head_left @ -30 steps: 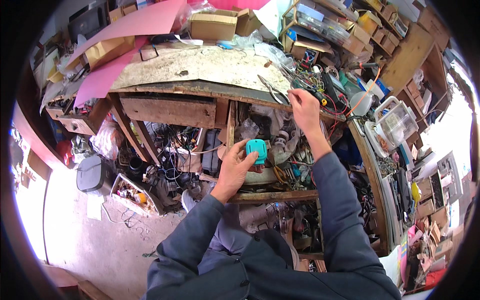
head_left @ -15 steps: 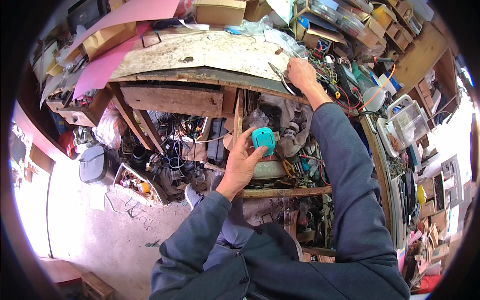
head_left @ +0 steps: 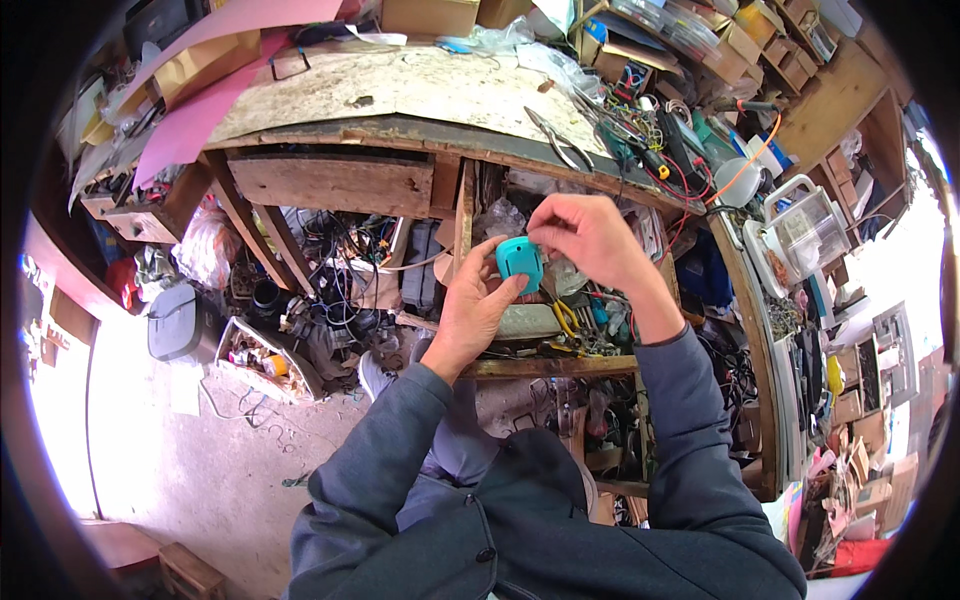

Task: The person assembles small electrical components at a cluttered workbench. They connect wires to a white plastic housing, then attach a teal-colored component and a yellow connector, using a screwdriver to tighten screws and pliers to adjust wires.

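A small turquoise rounded case [head_left: 519,265] with a dark slot in its face is held over the open drawer. My left hand [head_left: 470,312] grips it, thumb across its lower edge and fingers behind. Right at the case's upper right edge is my right hand [head_left: 590,238], its fingertips pinched together. Whatever is in that pinch, if anything, is too small to make out. On the bench edge beyond my right hand lies a pair of pliers [head_left: 560,140] with its jaws pointing away.
The worn bench top [head_left: 420,90] runs across the far side. Tangled wires and probes [head_left: 655,145] crowd its right end. Below, an open drawer holds yellow-handled pliers [head_left: 566,318] and other tools. A clear plastic container [head_left: 805,225] stands at right, a bin [head_left: 182,322] on the floor at left.
My right hand has left the pliers on the bench and come back to the turquoise case. The case stays in my left hand, with the whole view shifted slightly.
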Motion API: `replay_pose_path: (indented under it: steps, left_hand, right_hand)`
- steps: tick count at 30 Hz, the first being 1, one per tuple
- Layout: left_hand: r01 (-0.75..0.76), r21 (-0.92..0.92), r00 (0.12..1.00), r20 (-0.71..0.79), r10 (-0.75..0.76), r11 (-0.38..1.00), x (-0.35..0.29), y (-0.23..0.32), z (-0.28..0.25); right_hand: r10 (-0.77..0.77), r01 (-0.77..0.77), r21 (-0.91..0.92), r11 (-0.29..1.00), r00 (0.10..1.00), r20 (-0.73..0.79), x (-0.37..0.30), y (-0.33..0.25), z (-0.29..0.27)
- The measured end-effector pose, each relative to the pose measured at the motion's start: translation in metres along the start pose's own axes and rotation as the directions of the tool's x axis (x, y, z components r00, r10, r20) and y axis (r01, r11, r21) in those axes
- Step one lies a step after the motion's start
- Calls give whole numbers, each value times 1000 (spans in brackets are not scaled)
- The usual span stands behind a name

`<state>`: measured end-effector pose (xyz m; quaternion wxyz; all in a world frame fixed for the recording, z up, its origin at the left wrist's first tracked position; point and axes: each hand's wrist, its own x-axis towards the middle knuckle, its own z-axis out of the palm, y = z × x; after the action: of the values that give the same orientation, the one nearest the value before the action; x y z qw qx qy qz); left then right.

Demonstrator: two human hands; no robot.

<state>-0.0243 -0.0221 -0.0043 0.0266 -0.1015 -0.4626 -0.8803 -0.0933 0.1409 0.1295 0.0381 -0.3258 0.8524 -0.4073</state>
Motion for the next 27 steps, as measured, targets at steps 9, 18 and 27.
replay_pose_path:
  steps: [9, 18, 27]
  left_hand:
    - [43, -2, 998, 39, -43, 999, -1, 3, 0]
    - [63, 52, 996, 56, -66, 997, 0, 4, -2]
    - [66, 5, 998, 24, -66, 998, 0, 2, 0]
  right_hand:
    - [-183, 178, -236, 955, 983, 2, -7, 1, 12]
    - [22, -19, 170, 985, 1000, -14, -3, 22, 16]
    - [166, -159, 257, 953, 986, -6, 0, 27, 11]
